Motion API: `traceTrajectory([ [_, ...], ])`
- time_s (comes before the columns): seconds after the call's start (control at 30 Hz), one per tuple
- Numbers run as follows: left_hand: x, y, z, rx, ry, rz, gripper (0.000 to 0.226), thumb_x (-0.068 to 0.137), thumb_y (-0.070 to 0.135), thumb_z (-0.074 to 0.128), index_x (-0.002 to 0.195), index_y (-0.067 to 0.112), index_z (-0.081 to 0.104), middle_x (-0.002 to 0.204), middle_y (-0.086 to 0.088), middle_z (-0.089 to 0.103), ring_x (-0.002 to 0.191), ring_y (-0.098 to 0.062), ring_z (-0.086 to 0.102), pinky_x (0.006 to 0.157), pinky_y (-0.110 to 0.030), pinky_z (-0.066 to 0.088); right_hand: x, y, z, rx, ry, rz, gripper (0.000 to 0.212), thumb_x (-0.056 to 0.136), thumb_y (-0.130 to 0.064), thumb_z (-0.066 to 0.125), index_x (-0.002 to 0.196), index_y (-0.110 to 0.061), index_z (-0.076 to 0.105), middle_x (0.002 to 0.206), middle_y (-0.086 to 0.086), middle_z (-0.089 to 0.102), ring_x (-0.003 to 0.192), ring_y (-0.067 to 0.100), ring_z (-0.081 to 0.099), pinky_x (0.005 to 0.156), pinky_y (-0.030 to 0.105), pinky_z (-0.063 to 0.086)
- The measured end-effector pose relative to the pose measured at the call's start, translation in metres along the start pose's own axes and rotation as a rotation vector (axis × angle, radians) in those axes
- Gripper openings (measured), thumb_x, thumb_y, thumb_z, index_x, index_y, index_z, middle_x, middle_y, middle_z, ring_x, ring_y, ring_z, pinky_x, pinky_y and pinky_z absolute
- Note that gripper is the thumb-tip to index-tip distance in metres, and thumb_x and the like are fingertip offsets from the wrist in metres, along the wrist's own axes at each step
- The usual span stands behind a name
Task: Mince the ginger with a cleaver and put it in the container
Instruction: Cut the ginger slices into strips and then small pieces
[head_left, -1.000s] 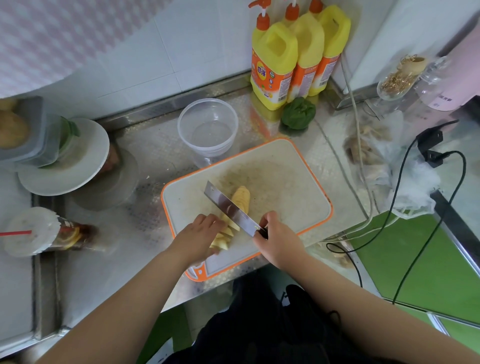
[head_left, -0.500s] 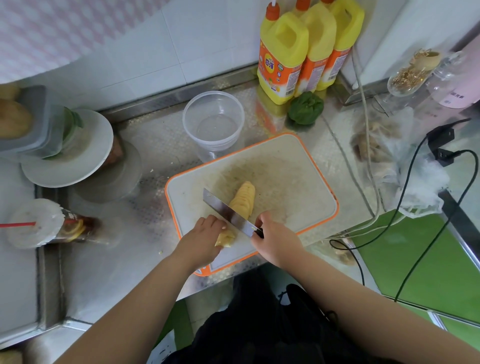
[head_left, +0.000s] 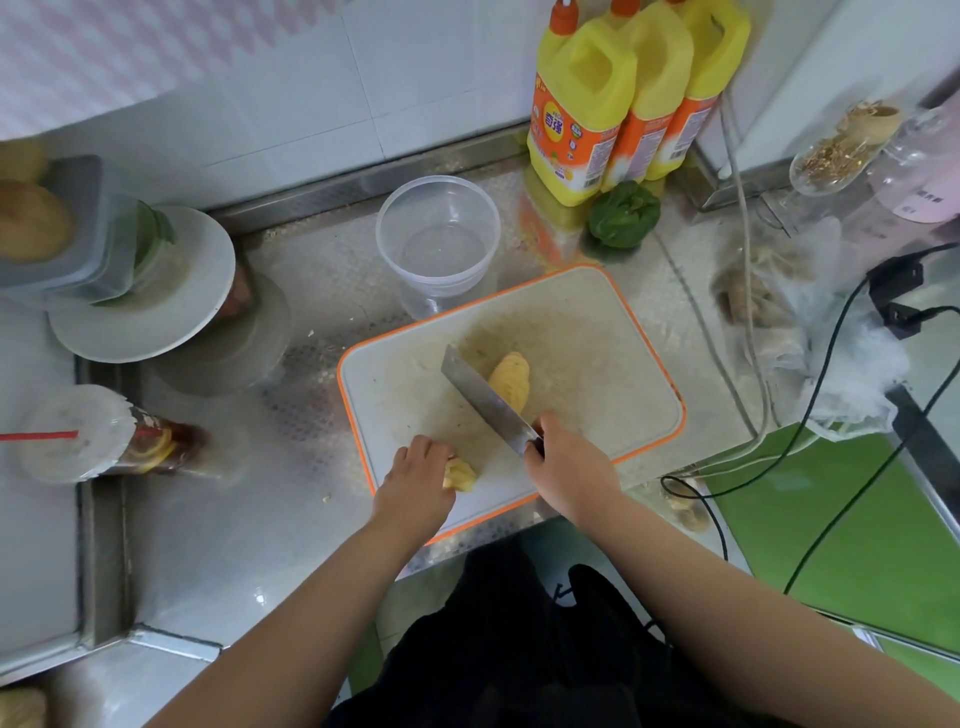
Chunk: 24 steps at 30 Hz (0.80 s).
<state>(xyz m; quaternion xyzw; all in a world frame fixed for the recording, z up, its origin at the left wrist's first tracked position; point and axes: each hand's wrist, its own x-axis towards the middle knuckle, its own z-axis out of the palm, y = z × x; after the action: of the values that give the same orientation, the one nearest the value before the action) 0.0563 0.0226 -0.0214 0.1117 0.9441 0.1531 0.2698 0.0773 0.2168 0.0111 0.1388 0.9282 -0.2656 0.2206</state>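
A steel counter runs along a white tiled wall, with a green surface lower right. On the counter lies one cutting board, white with an orange rim.

Three yellow bottles stand in a row against the wall, orange labels facing out, and one green bag sits at their foot. One white plate at the left carries a clear box; what the box holds is unclear. A cup with a red straw lies tipped on its side below the plate, dark drink and a lemon slice inside. A clear plastic bag at the right holds brownish roots, and two black cables cross it.

One round clear container stands just beyond the board's far edge, nothing in it.

One cleaver lies aslant over the board; the right hand is clenched round its handle. Ginger is in two lots: a fanned row of slices just right of the blade, mid-board, and a small pile at the near left corner, which the left hand grasps with curled fingers.
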Motion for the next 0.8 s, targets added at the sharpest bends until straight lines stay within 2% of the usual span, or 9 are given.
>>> traceTrajectory([
  [0.13,0.0,0.009,0.002,-0.102,0.056,-0.123,0.041,0.087,0.016,0.054,0.127,0.02,0.048,0.128,-0.001,0.039,0.115,-0.022,0.041,0.087,-0.029,0.039,0.004,0.002,-0.002,0.011,0.034,0.024,0.011,0.096,-0.026,0.042,0.098,-0.016,0.041,0.067,0.001,0.053,0.066,0.029,0.057,0.058,0.036,0.044],
  [0.27,0.005,0.024,-0.001,-0.256,0.187,-0.275,0.036,0.088,0.016,0.053,0.124,0.016,0.05,0.124,-0.005,0.043,0.111,-0.026,0.043,0.086,-0.036,0.042,0.004,-0.002,-0.001,0.009,0.03,0.005,0.013,0.097,-0.027,0.041,0.101,-0.015,0.042,0.072,0.005,0.058,0.067,0.028,0.058,0.06,0.037,0.046],
  [0.37,0.011,0.03,-0.002,-0.336,0.218,-0.328,0.037,0.089,0.016,0.053,0.126,0.017,0.05,0.124,-0.006,0.043,0.115,-0.027,0.042,0.088,-0.038,0.041,0.003,-0.004,0.003,0.002,0.02,-0.008,0.015,0.096,-0.027,0.041,0.104,-0.013,0.043,0.079,0.007,0.06,0.073,0.03,0.058,0.063,0.038,0.047],
  [0.47,0.007,0.023,-0.002,-0.306,0.184,-0.262,0.043,0.089,0.018,0.055,0.132,0.02,0.046,0.128,-0.004,0.04,0.122,-0.025,0.038,0.094,-0.039,0.042,0.0,-0.004,0.005,-0.005,-0.005,-0.018,0.016,0.096,-0.027,0.042,0.105,-0.013,0.043,0.078,0.005,0.059,0.074,0.03,0.059,0.063,0.037,0.046],
  [0.6,-0.005,0.003,0.0,-0.188,0.118,-0.086,0.067,0.088,0.016,0.058,0.147,0.025,0.027,0.141,0.001,0.031,0.13,-0.022,0.029,0.104,-0.035,0.034,0.0,-0.003,0.003,-0.006,-0.031,-0.024,0.015,0.097,-0.027,0.042,0.105,-0.015,0.041,0.079,0.006,0.06,0.073,0.029,0.059,0.062,0.036,0.045],
  [0.7,-0.008,-0.002,0.001,-0.192,0.113,-0.038,0.079,0.086,0.033,0.066,0.15,0.025,0.02,0.145,0.004,0.029,0.134,-0.02,0.026,0.108,-0.037,0.032,0.001,-0.003,0.002,-0.004,-0.032,-0.033,0.014,0.096,-0.027,0.043,0.102,-0.015,0.041,0.077,0.005,0.059,0.071,0.028,0.057,0.059,0.034,0.043],
  [0.8,-0.001,0.005,0.004,-0.266,0.163,-0.067,0.081,0.083,0.049,0.068,0.148,0.022,0.028,0.145,0.006,0.035,0.135,-0.018,0.027,0.109,-0.036,0.03,0.001,-0.004,0.001,-0.007,-0.035,-0.025,0.014,0.096,-0.027,0.043,0.102,-0.014,0.042,0.079,0.006,0.061,0.072,0.029,0.058,0.059,0.033,0.042],
])
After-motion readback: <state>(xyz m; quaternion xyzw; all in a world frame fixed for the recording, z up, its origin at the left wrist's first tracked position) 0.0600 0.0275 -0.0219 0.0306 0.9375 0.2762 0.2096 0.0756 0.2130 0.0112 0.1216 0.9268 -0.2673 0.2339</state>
